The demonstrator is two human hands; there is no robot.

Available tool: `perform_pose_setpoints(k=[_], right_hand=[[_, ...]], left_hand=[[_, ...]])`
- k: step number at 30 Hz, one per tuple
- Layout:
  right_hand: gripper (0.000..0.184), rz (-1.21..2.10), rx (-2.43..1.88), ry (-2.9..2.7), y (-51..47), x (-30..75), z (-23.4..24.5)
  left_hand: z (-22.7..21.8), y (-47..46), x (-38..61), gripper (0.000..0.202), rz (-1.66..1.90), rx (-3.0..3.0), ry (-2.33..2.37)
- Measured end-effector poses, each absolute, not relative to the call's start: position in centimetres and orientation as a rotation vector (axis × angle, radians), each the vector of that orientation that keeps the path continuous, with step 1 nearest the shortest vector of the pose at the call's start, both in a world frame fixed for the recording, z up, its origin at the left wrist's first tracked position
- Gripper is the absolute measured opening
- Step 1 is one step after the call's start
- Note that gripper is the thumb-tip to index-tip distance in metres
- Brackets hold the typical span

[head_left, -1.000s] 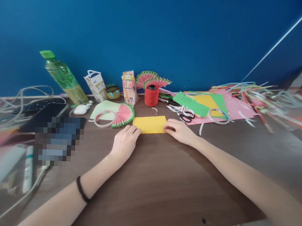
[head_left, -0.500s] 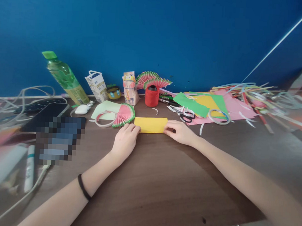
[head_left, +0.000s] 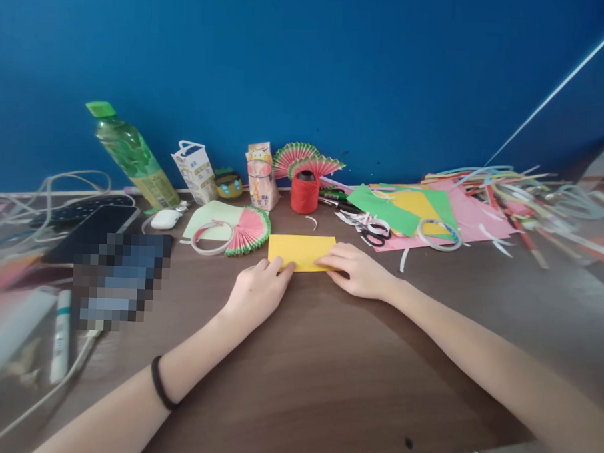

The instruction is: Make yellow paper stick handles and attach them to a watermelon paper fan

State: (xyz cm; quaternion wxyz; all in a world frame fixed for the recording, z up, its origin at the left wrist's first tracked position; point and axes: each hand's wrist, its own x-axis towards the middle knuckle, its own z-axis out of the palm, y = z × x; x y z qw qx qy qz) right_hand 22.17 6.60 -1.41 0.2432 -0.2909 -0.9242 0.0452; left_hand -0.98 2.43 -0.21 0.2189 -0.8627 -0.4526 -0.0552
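Yellow rectangular paper (head_left: 304,248) sits on the brown wood-grain table (head_left: 306,367), left hand (head_left: 260,286) and right hand (head_left: 361,269) apart, touching its near edge, probably to stop it sliding. Can't tell if they're pinching tho.

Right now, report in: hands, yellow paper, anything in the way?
Left hand and right hand on yellow paper, toward near edge. Paper lying on desk. Only hands over it; pleated fan close by its far left corner.
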Motion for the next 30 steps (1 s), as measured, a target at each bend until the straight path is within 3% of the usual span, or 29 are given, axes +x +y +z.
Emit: perform_pose_setpoints(k=[4, 13, 24, 30], right_hand=[[0.038, 0.17, -0.735, -2.562, 5.8, 21.3, -1.5], [0.034, 0.141, -0.787, -2.565, 5.2, 21.0, -1.5], [0.032, 0.022, -0.932, -2.495, 4.0, 19.7, -2.2], [0.033, 0.128, -0.949, -2.495, 3.9, 19.7, -1.9]], left_hand=[[-0.4, 2.5, -0.9, 0.028, -0.138, -2.409, -1.211], [0.2, 1.4, 0.1, 0.03, -0.06, -2.455, -1.382], [-0.7, 1.4, 0.0, 0.028, -0.358, -2.5, -1.151], [-0.6, 1.3, 0.4, 0.03, -0.303, -2.561, -1.336]])
